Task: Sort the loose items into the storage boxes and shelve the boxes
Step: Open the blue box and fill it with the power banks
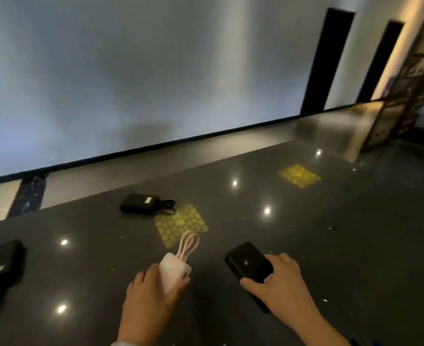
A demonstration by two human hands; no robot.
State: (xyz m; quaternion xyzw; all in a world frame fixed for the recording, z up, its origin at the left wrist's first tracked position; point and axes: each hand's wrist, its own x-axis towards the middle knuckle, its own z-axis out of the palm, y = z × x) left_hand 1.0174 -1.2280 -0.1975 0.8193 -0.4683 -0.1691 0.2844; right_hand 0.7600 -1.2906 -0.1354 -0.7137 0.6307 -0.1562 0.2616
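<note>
While left hand grips pink charger | right hand holds, seemingly, black charger

We see a dark glossy floor carrying a black power bank near its far edge and a black pouch at the left edge.

A dark glossy tabletop carries two yellow patterned patches, one at centre, another toward two o'clock. Behind runs a pale wall; a wooden lattice frame leans at three o'clock.
</note>
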